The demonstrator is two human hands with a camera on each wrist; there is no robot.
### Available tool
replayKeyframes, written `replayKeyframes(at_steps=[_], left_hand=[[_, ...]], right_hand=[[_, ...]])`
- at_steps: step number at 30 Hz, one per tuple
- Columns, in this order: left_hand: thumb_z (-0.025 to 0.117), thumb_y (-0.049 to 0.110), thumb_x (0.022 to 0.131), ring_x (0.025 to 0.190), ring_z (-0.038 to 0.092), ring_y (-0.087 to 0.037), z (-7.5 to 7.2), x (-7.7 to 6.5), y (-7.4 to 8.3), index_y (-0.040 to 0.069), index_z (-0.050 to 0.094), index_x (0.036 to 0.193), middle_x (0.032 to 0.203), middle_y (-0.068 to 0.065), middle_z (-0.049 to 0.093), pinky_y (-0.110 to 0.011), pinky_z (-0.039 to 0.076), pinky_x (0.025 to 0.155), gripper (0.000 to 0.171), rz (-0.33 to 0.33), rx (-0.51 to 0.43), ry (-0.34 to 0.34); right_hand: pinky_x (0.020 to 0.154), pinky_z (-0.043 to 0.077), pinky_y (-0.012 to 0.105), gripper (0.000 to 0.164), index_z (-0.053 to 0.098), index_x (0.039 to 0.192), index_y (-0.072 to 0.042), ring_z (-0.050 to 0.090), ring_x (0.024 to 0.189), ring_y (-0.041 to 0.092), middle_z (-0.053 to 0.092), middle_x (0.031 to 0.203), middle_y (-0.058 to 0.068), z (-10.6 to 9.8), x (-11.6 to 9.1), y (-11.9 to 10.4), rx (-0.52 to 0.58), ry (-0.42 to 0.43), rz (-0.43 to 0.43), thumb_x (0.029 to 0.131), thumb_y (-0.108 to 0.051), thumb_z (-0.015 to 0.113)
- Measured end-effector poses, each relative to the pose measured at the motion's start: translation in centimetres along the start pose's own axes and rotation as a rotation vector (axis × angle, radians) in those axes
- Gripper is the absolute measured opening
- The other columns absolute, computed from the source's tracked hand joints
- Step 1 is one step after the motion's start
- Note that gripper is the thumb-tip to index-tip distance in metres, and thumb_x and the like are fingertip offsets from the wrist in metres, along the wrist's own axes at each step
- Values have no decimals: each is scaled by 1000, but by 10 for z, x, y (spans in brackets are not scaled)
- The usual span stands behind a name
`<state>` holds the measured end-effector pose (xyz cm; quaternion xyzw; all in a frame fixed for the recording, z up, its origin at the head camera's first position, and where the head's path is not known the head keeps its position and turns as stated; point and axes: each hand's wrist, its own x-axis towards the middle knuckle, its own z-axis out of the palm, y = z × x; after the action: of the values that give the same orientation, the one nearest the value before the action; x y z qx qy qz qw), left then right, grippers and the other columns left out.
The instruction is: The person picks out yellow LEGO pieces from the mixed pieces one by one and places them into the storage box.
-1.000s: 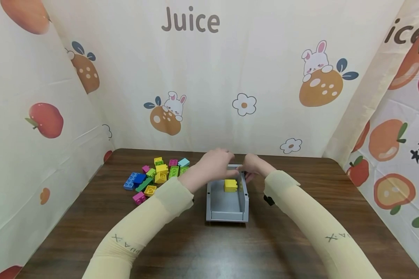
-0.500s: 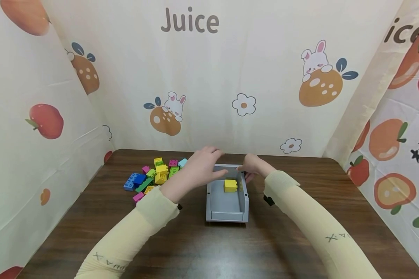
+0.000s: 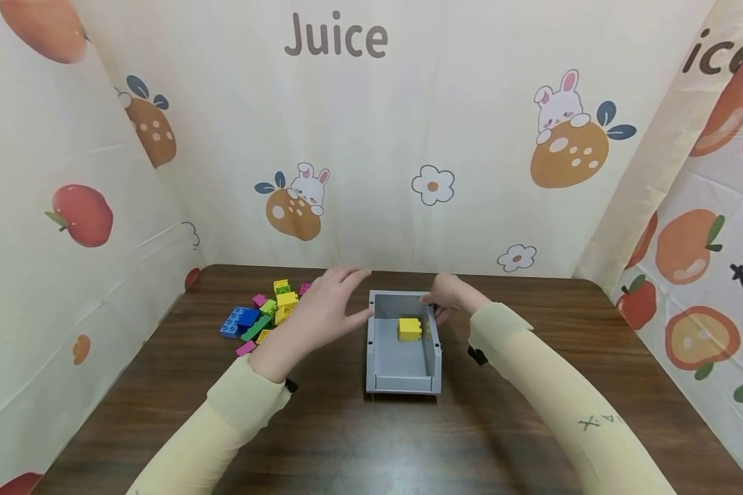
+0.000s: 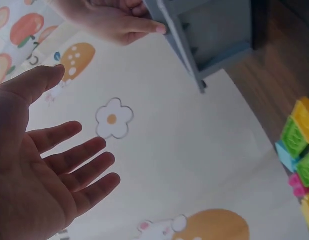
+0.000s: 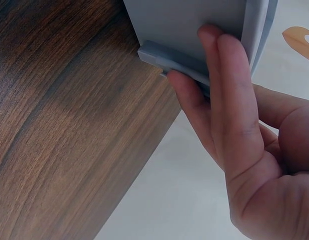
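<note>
You face a grey bin [image 3: 406,383] of smooth, matt-looking plastic, a yellow brick [image 3: 409,329] and a heap of bricks [image 3: 266,308] in glossier plastic, a wood-grained table [image 3: 594,344] with a soft sheen, and matt cloth in your sleeves [image 3: 539,378] and the creased curtain [image 3: 371,117]

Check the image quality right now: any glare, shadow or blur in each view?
Head: pale glare on the near part of the table, a darker shadow right of the gray bin; left wrist: left hand dim against the brighter curtain, bricks at the right edge soft; right wrist: table grain fairly crisp, darker shading near the bin.
</note>
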<state>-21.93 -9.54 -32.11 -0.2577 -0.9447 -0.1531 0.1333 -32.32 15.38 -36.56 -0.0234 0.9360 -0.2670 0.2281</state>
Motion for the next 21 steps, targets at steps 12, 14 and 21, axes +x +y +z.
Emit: replayKeyframes(at_steps=[12,14,21], left_hand=[[75,41,77,125,47,-31,9,-34,-33,13,48,137,135,-12,51,-48,47,96,71,-99,-17,-33],[76,41,77,124,48,-31,10,-40,-39,12,48,137,135,-13,51,-48,47,95,72,-112,-10,-43],[74,40,79,127,45,-34,14,-59,-60,11,46,138,137,-15,50,-53,41,100,72,-179,-1,-109]], right_hand=[[69,58,35,28,67,81,4,63,49,13,60,63,8,0,-2,-2,-16,7,7,93,-20,60],[70,58,35,28,67,81,4,63,48,13,60,63,8,0,-2,-2,-13,8,8,93,-20,60],[68,58,34,28,66,84,6,64,49,14,61,65,10,-1,-2,-2,-10,6,7,93,-20,61]])
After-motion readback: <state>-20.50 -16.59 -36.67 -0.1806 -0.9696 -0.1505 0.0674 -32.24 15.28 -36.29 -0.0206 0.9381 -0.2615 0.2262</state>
